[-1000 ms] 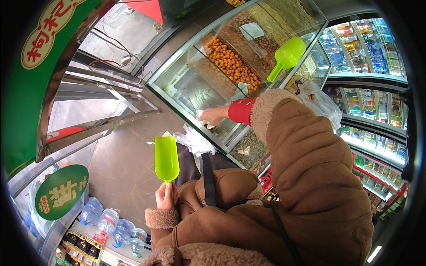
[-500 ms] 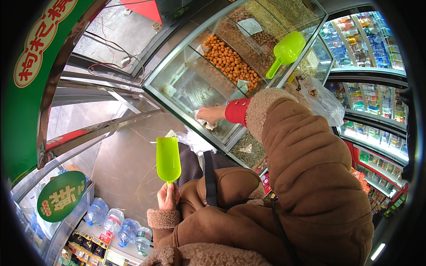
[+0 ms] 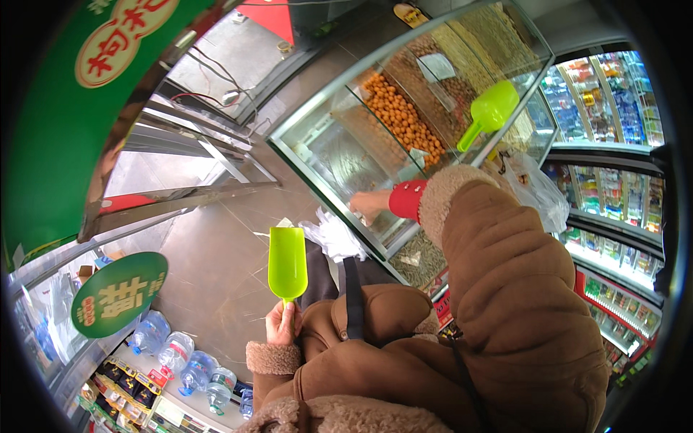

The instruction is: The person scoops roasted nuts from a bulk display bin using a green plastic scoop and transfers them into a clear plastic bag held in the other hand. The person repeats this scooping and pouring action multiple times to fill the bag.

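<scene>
My left hand (image 3: 282, 322) is closed round the handle of a bright green plastic scoop (image 3: 287, 258), held upright with its hollow side toward me and nothing in it. On the right, my outstretched arm reaches over the edge of a glass-walled display bin (image 3: 310, 169). My right hand (image 3: 369, 205) is low in its bare near-left compartment, fingers bent down and closed. A little crumpled white tissue shows at the fingertips; the rest is hidden. Beyond the hand lie orange-brown round snacks (image 3: 404, 115) behind a glass divider. A second green scoop (image 3: 493, 108) rests on the bin's right side.
Striped seeds (image 3: 417, 261) fill a nearer compartment. A clear plastic bag (image 3: 538, 191) hangs at the bin's right, beside lit drink coolers (image 3: 613, 195). White plastic bags (image 3: 334, 234) hang below the bin's front edge. Large water bottles (image 3: 195, 372) stand at lower left.
My right hand has drawn nearer to the compartment's front edge, and less of the white tissue shows. The whole view has shifted; the left hand still holds the scoop upright.
</scene>
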`<state>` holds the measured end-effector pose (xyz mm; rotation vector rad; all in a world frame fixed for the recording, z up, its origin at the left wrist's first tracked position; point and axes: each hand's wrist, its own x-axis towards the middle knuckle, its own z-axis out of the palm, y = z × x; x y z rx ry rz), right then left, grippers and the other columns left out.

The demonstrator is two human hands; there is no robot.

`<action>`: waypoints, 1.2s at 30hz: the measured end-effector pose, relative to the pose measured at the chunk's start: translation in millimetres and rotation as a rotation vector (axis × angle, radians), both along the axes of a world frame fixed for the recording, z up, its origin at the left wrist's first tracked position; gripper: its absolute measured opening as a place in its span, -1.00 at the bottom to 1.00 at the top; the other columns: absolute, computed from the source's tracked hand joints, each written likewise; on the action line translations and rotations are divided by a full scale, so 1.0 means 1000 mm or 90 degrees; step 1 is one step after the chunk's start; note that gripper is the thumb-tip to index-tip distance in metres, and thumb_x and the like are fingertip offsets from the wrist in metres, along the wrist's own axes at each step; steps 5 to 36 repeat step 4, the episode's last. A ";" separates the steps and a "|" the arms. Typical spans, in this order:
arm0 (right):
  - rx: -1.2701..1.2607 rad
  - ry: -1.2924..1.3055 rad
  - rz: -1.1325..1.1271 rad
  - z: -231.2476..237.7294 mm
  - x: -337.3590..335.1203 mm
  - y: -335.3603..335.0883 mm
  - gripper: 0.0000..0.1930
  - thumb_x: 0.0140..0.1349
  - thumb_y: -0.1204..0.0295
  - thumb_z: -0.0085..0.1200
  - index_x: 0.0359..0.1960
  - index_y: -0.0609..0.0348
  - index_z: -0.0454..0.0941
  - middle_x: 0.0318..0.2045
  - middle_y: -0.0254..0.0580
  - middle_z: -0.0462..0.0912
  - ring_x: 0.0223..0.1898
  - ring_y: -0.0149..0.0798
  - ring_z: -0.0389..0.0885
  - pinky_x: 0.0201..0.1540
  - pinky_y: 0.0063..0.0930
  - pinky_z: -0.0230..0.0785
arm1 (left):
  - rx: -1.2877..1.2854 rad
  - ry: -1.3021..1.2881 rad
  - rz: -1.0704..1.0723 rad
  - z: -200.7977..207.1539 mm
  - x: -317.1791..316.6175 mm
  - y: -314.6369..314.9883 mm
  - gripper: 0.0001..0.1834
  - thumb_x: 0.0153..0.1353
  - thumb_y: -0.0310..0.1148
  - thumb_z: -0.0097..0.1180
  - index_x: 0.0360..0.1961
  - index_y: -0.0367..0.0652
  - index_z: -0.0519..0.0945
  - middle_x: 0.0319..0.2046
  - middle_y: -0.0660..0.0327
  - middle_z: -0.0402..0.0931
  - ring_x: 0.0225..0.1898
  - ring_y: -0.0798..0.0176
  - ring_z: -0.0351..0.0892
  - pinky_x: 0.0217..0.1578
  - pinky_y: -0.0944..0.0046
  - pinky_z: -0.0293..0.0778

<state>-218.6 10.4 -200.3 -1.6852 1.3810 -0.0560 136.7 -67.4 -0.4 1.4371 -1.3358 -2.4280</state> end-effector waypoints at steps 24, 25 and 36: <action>0.143 0.089 0.047 -0.012 0.004 -0.007 -0.62 -0.29 0.48 0.28 -0.28 0.11 0.65 -0.39 0.00 0.66 -0.26 -0.12 0.64 -0.24 -0.22 0.45 | 0.028 0.018 0.002 0.002 0.005 -0.001 -0.67 0.35 -0.16 -0.14 -0.41 -0.20 0.39 -0.79 0.33 0.23 -0.83 0.45 0.12 -0.79 0.47 0.10; 0.143 0.089 0.047 -0.012 0.004 -0.007 -0.62 -0.29 0.48 0.28 -0.28 0.11 0.65 -0.39 0.00 0.66 -0.26 -0.12 0.64 -0.24 -0.22 0.45 | 0.028 0.018 0.002 0.002 0.005 -0.001 -0.67 0.35 -0.16 -0.14 -0.41 -0.20 0.39 -0.79 0.33 0.23 -0.83 0.45 0.12 -0.79 0.47 0.10; 0.143 0.089 0.047 -0.012 0.004 -0.007 -0.62 -0.29 0.48 0.28 -0.28 0.11 0.65 -0.39 0.00 0.66 -0.26 -0.12 0.64 -0.24 -0.22 0.45 | 0.028 0.018 0.002 0.002 0.005 -0.001 -0.67 0.35 -0.16 -0.14 -0.41 -0.20 0.39 -0.79 0.33 0.23 -0.83 0.45 0.12 -0.79 0.47 0.10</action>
